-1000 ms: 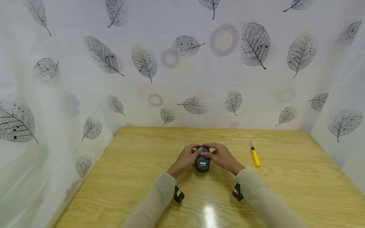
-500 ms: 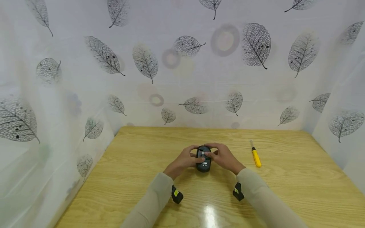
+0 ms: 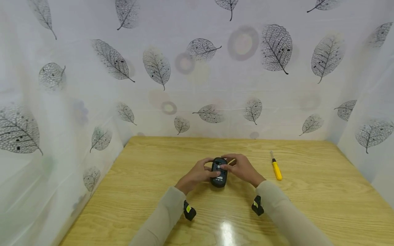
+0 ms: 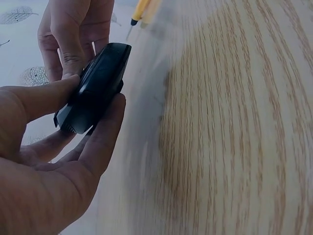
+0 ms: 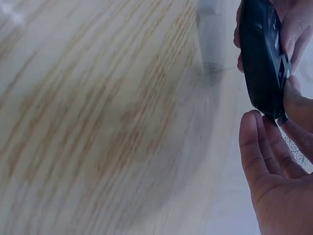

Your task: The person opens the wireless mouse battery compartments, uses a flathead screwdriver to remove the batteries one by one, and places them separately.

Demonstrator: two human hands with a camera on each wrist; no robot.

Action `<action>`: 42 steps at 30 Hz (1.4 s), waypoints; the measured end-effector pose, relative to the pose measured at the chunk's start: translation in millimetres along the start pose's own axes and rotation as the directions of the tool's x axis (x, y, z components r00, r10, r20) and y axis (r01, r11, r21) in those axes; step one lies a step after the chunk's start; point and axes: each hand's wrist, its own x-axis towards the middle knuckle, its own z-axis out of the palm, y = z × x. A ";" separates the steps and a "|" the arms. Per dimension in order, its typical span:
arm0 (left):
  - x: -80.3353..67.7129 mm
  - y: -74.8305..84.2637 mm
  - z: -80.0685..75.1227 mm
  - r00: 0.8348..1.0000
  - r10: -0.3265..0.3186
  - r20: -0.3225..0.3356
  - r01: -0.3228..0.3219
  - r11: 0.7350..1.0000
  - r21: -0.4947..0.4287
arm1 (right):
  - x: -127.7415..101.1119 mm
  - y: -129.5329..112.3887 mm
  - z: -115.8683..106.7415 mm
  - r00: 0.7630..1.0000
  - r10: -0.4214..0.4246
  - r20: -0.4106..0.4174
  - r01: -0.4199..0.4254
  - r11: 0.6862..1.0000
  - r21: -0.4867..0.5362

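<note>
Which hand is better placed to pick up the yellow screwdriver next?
Probably the right hand: the yellow screwdriver lies on its side of the table, while the left hand cradles the black mouse.

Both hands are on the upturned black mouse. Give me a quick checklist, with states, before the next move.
1. Mouse underside facing up: ok.
2. Left hand grips the mouse, fingers curled round its side: ok.
3. Right hand fingertips on the mouse's top end: ok.
4. Mouse lifted off the table: cannot tell.
5. Yellow screwdriver lies apart, right of the hands: ok.
6. Cover on the underside open or closed: cannot tell.
</note>
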 end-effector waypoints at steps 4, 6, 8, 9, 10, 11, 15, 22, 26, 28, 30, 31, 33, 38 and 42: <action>1.6 -2.3 -0.3 1.000 -0.010 0.004 0.010 1.000 0.005 | -0.1 1.9 -1.8 1.000 0.008 -0.006 -0.008 1.000 -0.013; 2.0 -3.1 0.0 1.000 -0.008 0.005 0.008 1.000 0.014 | -0.2 2.8 -2.5 1.000 0.011 -0.009 -0.011 1.000 -0.001; 2.3 -3.2 0.6 1.000 -0.011 0.002 0.011 1.000 0.014 | -0.2 3.8 -3.0 1.000 0.010 -0.012 -0.010 1.000 0.012; 2.2 -3.2 0.9 1.000 -0.010 0.000 0.010 1.000 0.018 | -0.2 4.1 -3.2 1.000 0.008 -0.013 -0.007 1.000 0.020; 2.3 -3.2 1.2 1.000 -0.009 -0.001 0.009 1.000 0.021 | 0.0 4.2 -3.3 1.000 0.005 -0.016 -0.004 1.000 0.025; 2.4 -3.1 1.5 1.000 -0.009 -0.003 0.009 1.000 0.024 | 0.3 4.2 -3.3 1.000 0.002 -0.019 -0.002 1.000 0.030; 2.8 -3.2 1.7 1.000 -0.015 -0.009 0.015 1.000 0.022 | 1.5 3.2 -3.5 0.999 0.003 -0.048 -0.002 0.999 0.033; 0.9 -2.6 1.3 1.000 -0.014 -0.005 0.014 1.000 0.012 | 2.4 1.4 -4.4 0.997 0.019 -0.078 -0.015 0.999 0.050; 0.9 -1.7 0.9 1.000 -0.023 -0.013 0.023 0.999 0.027 | 3.6 3.6 -4.2 0.996 0.022 -0.083 -0.016 0.997 0.076; 1.5 -1.2 1.2 0.999 -0.035 -0.021 0.036 0.999 0.039 | 4.5 4.9 -4.0 0.995 0.019 -0.093 -0.012 0.997 0.077; 1.6 -0.4 1.8 0.998 -0.052 -0.030 0.053 0.997 0.053 | 5.2 5.3 -3.9 0.995 0.013 -0.103 -0.005 0.997 0.081; 1.5 0.0 2.0 0.998 -0.059 -0.033 0.061 0.996 0.059 | 5.5 5.0 -3.9 0.994 0.012 -0.110 -0.002 0.996 0.089; 1.7 0.4 2.3 0.997 -0.071 -0.036 0.074 0.995 0.069 | 5.8 3.5 -4.5 0.992 0.012 -0.122 0.002 0.994 0.108; 0.3 0.4 1.5 0.997 -0.069 -0.018 0.070 0.995 0.075 | 5.6 -0.3 -9.0 0.986 0.029 -0.165 -0.004 0.989 0.150; -1.0 -0.5 -0.1 0.998 -0.058 -0.003 0.058 0.997 0.056 | 5.4 1.0 -12.2 0.982 0.052 -0.184 -0.023 0.988 0.156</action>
